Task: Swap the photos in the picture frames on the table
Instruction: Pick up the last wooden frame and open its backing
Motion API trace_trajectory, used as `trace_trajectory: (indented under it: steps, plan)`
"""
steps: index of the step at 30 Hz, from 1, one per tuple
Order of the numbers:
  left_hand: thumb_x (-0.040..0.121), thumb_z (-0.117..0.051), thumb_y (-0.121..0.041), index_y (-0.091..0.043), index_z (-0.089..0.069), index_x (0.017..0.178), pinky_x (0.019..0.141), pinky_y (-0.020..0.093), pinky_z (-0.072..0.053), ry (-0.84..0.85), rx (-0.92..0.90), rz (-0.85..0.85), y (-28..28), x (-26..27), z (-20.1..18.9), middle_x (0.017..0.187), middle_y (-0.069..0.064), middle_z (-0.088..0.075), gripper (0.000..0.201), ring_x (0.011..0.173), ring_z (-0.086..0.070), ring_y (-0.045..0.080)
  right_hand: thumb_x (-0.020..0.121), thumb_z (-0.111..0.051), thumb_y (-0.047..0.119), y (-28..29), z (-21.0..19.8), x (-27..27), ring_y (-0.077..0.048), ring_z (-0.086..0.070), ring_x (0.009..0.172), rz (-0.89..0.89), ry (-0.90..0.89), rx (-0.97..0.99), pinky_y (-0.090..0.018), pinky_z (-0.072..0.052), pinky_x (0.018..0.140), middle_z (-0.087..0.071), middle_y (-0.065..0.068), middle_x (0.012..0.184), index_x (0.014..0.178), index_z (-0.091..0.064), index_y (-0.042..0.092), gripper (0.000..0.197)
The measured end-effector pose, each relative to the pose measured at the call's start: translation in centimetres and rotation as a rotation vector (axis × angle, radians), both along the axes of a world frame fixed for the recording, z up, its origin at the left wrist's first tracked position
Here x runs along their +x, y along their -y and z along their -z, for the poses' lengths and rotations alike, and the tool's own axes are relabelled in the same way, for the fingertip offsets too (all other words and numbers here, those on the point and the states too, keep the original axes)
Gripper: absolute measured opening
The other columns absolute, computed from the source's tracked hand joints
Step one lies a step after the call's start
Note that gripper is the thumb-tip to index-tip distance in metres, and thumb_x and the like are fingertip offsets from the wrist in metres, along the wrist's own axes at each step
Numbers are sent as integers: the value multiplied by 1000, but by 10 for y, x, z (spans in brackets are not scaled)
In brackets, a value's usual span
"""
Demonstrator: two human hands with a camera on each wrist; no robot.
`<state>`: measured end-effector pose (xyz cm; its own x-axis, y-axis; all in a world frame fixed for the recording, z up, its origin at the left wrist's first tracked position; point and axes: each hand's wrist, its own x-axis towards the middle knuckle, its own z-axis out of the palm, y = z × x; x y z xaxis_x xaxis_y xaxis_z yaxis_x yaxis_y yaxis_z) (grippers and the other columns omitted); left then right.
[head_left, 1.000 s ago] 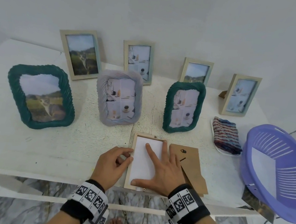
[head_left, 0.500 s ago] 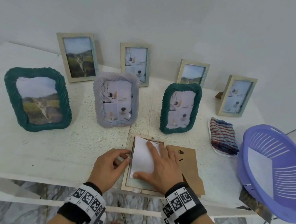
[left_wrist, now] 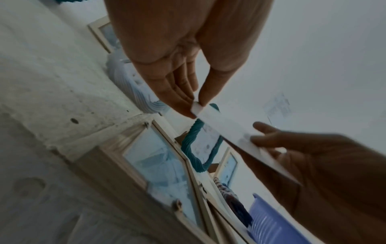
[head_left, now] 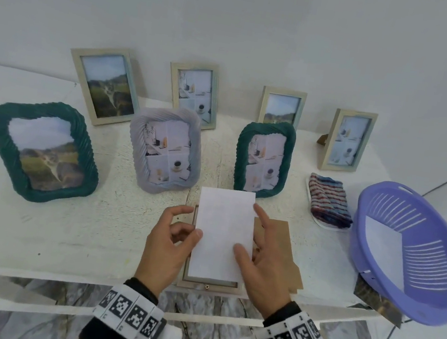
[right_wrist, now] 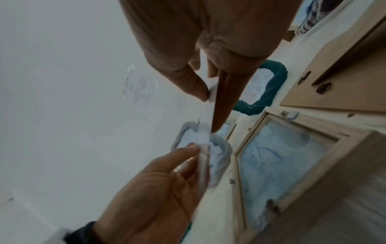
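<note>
white photo (head_left: 222,233), blank back up, is held just above the open wooden frame (head_left: 208,284) lying face down at the table's (head_left: 30,232) near edge, beside the brown backing board (head_left: 285,252). left hand (head_left: 167,248) pinches the photo's left edge between thumb and fingers; right hand (head_left: 263,260) pinches the right edge, index finger extended along it. to do this step well, keep the sheet flat, lift clear of the frame's recess without bending, and avoid touching the printed side. both wrists hover low over the near edge, palms facing inward.
</note>
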<state>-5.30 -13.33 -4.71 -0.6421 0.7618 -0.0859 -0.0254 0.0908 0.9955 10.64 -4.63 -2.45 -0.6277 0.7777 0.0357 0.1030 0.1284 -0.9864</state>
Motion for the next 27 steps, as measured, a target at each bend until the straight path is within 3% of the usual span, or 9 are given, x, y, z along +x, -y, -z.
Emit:
trace_trajectory:
  steps: [3, 5, 7, 9, 11, 15, 19, 23, 27]
  plan:
    - [89, -67, -28, -33, -59, 104, 79, 31, -54, -183, -96, 36, -4, 9, -6, 100, -9, -67, 17, 94, -65, 11, 96, -50, 0, 4, -13, 3, -37, -61, 66, 67, -49, -60, -44, -55, 67, -72, -16, 100, 139, -23, 54, 74]
    - [89, -55, -49, -32, -63, 111, 87, 25, -51, -153, -127, 199, -6, 17, -18, 117, -15, -60, 29, 108, -59, 5, 95, -56, 6, 7, -16, 7, -31, -69, 81, 77, -49, -23, -37, -56, 78, -73, -10, 98, 145, -21, 47, 74]
    - [91, -41, -55, -28, -64, 118, 95, 30, -51, 72, -95, 361, -8, 27, -32, 119, -13, -66, 44, 113, -59, 2, 91, -62, 19, 9, -19, 11, -16, -69, 97, 82, -29, -19, -28, -54, 87, -73, 3, 103, 146, -24, 39, 70]
    - [99, -37, -45, -30, -66, 110, 92, 14, -47, 187, -46, 375, -12, 37, -42, 103, -24, -71, 34, 103, -60, -11, 90, -61, 27, 8, -21, 15, -12, -67, 101, 67, -11, -26, -26, -54, 87, -72, 8, 107, 142, -35, 31, 58]
    - [102, -42, -26, -31, -65, 97, 75, 2, -44, 204, -17, 306, -16, 44, -43, 84, -33, -69, 24, 87, -61, -18, 93, -61, 29, 6, -16, 21, -11, -65, 100, 116, 17, 25, -25, -54, 84, -70, 6, 109, 132, -50, 29, 41]
    - [100, -49, -19, -22, -69, 102, 82, 30, -54, 207, -30, 215, -29, 58, -37, 97, -5, -75, 21, 93, -70, 12, 91, -64, 19, -4, -2, 45, -10, -66, 85, 257, 138, 6, -26, -56, 70, -69, 3, 97, 125, -55, 25, 35]
    - [98, -54, -20, -20, -65, 110, 76, 18, -53, 33, -60, 295, -44, 79, -29, 103, -6, -73, 17, 95, -68, 7, 93, -57, 4, -9, -2, 88, -24, -56, 51, 264, 18, -321, -30, -46, 44, -68, -7, 70, 109, -60, 9, 17]
    - [92, -63, -19, -31, -49, 126, 84, 12, -46, -216, -129, 334, -71, 103, -22, 120, -12, -59, 38, 103, -57, -2, 93, -56, 1, -17, 9, 146, -21, -42, 41, 393, -5, -428, -25, -35, 42, -54, -10, 57, 108, -58, 3, 15]
    - [89, -63, -26, -31, -43, 137, 98, 19, -32, -604, -117, 513, -108, 136, -34, 129, -6, -43, 52, 118, -44, 10, 92, -55, -3, -16, 21, 200, -19, -37, 41, 529, -5, -514, -23, -31, 41, -50, -13, 57, 106, -59, 1, 15]
